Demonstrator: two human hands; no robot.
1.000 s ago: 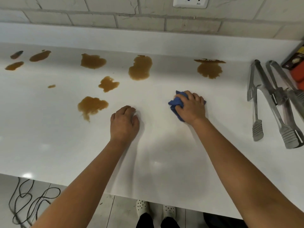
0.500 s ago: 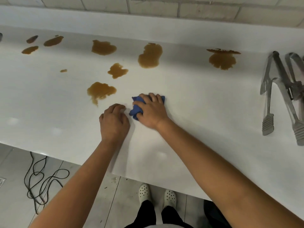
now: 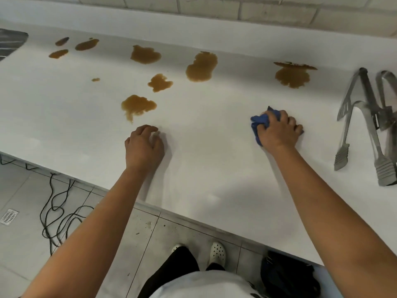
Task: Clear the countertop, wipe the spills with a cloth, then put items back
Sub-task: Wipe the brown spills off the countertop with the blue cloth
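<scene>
At the far left edge a dark grey ribbed object [image 3: 10, 43] is cut off by the frame, too little of it showing to name. On the floor below the counter lies a tangled black cable [image 3: 58, 214]. Across the back of the white countertop [image 3: 64, 117] sit brown liquid spills [image 3: 137, 105] of several sizes (the nearest puddle lies just beyond the left hand). The left hand [image 3: 144, 147] rests palm down on the bare counter, arm reaching forward, fingers loosely curled with the tips on the surface and holding nothing. To its right, well apart, the right hand [image 3: 278, 132] presses a crumpled blue cloth [image 3: 260, 122] against the counter, fingers curled over it; most of the cloth is hidden under the palm, with only its left part and a sliver at the right showing. Further right lie two pairs of stainless steel tongs [image 3: 365, 117], overlapping, the rightmost pair cut off by the frame edge.
</scene>
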